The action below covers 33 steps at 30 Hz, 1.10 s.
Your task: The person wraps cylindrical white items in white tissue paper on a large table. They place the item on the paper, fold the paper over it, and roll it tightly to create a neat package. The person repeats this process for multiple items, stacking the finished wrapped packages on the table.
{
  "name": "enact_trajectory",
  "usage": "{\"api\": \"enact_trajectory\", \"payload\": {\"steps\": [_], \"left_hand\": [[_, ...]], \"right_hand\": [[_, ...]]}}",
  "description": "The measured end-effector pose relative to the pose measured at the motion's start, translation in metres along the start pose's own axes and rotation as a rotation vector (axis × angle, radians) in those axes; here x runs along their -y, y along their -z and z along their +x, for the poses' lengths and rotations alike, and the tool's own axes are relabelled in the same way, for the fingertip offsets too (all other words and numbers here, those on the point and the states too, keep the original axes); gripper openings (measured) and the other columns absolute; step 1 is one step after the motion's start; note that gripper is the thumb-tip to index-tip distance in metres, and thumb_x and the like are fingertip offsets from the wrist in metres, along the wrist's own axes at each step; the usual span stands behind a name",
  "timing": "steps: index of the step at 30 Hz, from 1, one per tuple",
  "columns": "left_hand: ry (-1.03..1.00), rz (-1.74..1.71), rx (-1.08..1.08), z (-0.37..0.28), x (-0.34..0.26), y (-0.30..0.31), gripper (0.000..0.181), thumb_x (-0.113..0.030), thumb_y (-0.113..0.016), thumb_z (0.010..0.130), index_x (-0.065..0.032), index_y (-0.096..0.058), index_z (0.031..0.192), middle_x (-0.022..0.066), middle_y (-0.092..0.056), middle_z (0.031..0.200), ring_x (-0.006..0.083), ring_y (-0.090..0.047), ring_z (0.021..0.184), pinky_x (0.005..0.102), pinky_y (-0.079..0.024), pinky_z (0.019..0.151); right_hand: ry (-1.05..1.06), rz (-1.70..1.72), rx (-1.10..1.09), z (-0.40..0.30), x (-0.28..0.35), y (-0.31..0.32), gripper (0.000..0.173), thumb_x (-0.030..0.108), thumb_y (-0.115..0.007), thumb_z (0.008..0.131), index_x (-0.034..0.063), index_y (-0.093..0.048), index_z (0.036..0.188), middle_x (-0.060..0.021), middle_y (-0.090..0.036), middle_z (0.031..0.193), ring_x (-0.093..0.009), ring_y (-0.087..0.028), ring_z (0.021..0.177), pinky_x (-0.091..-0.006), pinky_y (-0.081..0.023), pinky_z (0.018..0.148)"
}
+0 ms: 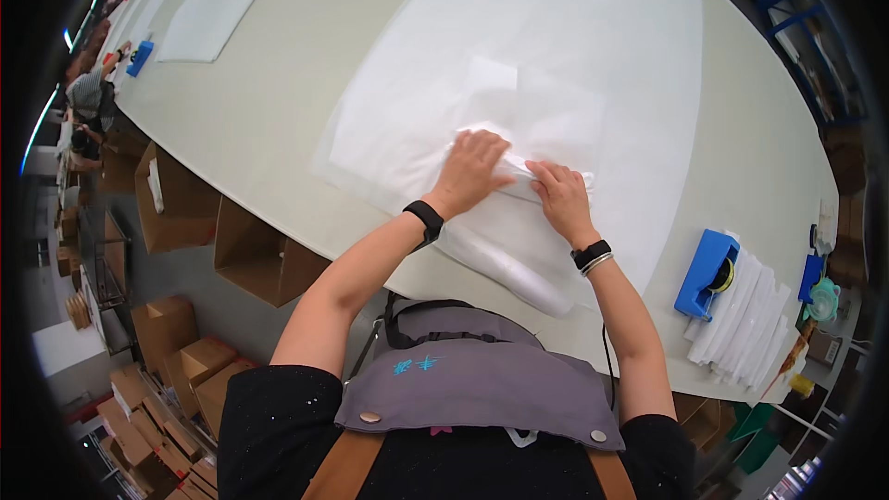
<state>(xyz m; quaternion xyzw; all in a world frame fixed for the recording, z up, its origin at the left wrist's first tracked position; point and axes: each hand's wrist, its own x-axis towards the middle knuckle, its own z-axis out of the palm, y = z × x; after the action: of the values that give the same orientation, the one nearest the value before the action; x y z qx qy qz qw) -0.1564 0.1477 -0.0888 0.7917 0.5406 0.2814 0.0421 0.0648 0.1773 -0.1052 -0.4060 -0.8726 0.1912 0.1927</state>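
A large white sheet (597,28), thin and slightly translucent, lies on the pale table before me. On top of it is a smaller folded white packet (517,165) of thin, soft material, crumpled along its near edge. My left hand (472,170) grips the left part of this packet, fingers over the top and thumb on the near side. My right hand (561,196) pinches its right part between thumb and fingers. A loosely rolled white bundle (517,278) rests between my forearms, close to the table's near edge.
To the right, a blue tape dispenser (705,274) stands beside several folded white strips (746,319). Other white sheets (222,7) and a second blue dispenser (140,58) lie far left, near another person (90,94). Open cardboard boxes (267,250) stand below the table's left edge.
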Motion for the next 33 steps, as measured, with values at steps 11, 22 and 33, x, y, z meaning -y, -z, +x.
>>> {"api": "enact_trajectory", "payload": {"steps": [11,22,33], "left_hand": [[-0.032,0.062,0.440,0.029,-0.017,-0.039,0.060,-0.037,-0.083,0.068,-0.0032,-0.057,0.111,0.0085,-0.057,0.106,0.0245,-0.054,0.104,0.0359,-0.043,0.091],[0.007,-0.029,0.532,0.052,-0.005,-0.039,0.042,-0.038,-0.081,0.070,-0.0042,-0.068,0.091,0.0095,-0.061,0.101,0.0267,-0.057,0.101,0.0374,-0.046,0.088],[-0.123,0.241,0.222,0.018,0.006,-0.036,0.061,-0.053,-0.079,0.066,-0.0067,-0.058,0.100,0.0069,-0.060,0.090,0.0215,-0.059,0.089,0.0317,-0.046,0.073]], "right_hand": [[-0.056,-0.002,-0.080,-0.033,-0.016,0.040,0.054,0.017,-0.082,0.071,0.0069,-0.061,0.120,-0.0119,-0.061,0.120,-0.032,-0.057,0.111,-0.0413,-0.046,0.098],[0.053,-0.098,0.028,0.013,-0.004,0.045,0.043,0.031,-0.076,0.078,0.0111,-0.062,0.113,-0.0062,-0.066,0.102,-0.024,-0.060,0.096,-0.0365,-0.045,0.084],[-0.163,-0.104,0.141,0.043,-0.005,0.015,0.015,0.024,-0.058,0.095,0.0108,-0.061,0.100,-0.0042,-0.062,0.085,-0.025,-0.061,0.081,-0.0386,-0.048,0.070]]}}
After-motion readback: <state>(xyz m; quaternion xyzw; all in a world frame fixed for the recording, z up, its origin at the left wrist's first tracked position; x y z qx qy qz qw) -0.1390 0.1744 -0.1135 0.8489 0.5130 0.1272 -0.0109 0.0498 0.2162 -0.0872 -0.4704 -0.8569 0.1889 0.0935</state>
